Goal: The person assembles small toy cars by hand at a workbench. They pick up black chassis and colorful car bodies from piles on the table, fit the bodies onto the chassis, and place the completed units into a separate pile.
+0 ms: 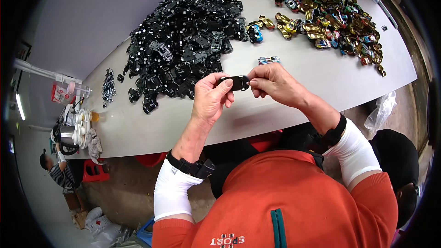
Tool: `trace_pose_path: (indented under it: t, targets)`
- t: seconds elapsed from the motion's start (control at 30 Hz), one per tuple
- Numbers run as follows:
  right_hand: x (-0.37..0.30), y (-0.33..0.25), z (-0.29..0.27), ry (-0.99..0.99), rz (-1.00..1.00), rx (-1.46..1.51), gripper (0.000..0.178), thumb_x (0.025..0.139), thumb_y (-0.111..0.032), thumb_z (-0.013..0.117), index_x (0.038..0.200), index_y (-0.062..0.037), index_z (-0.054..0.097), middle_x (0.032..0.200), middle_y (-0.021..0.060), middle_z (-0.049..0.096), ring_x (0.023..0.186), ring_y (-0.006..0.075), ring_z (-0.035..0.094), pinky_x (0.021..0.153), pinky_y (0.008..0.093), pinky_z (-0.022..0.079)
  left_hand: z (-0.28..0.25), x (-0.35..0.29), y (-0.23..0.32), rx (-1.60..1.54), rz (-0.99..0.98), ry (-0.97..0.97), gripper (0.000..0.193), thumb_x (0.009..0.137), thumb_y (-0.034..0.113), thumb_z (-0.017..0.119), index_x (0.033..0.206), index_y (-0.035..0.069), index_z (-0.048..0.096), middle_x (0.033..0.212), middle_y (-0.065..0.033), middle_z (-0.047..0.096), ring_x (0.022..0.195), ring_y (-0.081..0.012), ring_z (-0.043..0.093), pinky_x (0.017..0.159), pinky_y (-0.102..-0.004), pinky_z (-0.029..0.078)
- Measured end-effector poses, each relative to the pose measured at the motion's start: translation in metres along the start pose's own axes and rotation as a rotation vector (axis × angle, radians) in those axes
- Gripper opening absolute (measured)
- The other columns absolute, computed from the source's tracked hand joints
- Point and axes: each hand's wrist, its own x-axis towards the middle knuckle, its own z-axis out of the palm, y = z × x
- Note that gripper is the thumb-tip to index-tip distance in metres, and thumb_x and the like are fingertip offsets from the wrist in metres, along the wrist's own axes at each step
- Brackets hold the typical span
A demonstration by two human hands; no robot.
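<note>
Over the table's near middle, my left hand (209,98) pinches a black toy car chassis (236,83) between thumb and fingers, holding it level. My right hand (278,82) is closed at the chassis's right end, thumb and fingertips pressed together. Whatever those right fingertips hold, if anything, is too small to make out. Just beyond the right hand lies a single colourful toy car body (269,60). A big heap of black toy car chassis (179,41) rises beyond my left hand.
Shiny gold and multicoloured toy car bodies (321,14) are heaped at the table's far right. A small pile of tiny wheel-like parts (108,88) sits at the left. A kettle (68,138) and white cups (81,128) stand near the table's left end. Another person (59,170) is farther left.
</note>
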Motion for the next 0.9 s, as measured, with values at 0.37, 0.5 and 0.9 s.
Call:
trace_pose_path:
  t: [0.37,0.5,0.9]
  targets:
    - [-0.009,0.015,-0.012,-0.010,0.165,0.340,0.023,0.091,-0.009,0.046,0.102,0.0009,0.063,0.058,-0.0029,0.047,0.049,0.0056,0.039,0.044,0.0209,0.034,0.010,0.013,0.002,0.164,-0.078,0.170,0.012,0.081,0.006,0.064,0.081,-0.003,0.055,0.065,-0.0068,0.057,0.041,-0.0092,0.052,0.031,-0.0193,0.039]
    - [-0.006,0.020,-0.011,-0.004,0.185,0.216,0.020,0.090,-0.010,0.047,0.091,0.0012,0.064,0.059,-0.0015,0.051,0.048,0.0050,0.042,0.043,0.0199,0.035,0.020,0.012,-0.002,0.184,-0.060,0.111,0.013,0.080,0.005,0.064,0.080,-0.003,0.055,0.065,-0.0075,0.058,0.041,-0.0096,0.052,0.031,-0.0190,0.039]
    - [-0.007,0.014,0.005,0.048,0.206,0.276,0.019,0.088,-0.011,0.051,0.100,0.0008,0.062,0.068,0.0020,0.058,0.054,0.0063,0.050,0.045,0.0195,0.040,0.030,0.011,-0.010,-0.213,0.245,0.027,0.017,0.087,0.012,0.058,0.100,0.003,0.053,0.084,-0.0063,0.059,0.078,-0.0177,0.058,0.072,-0.0328,0.049]
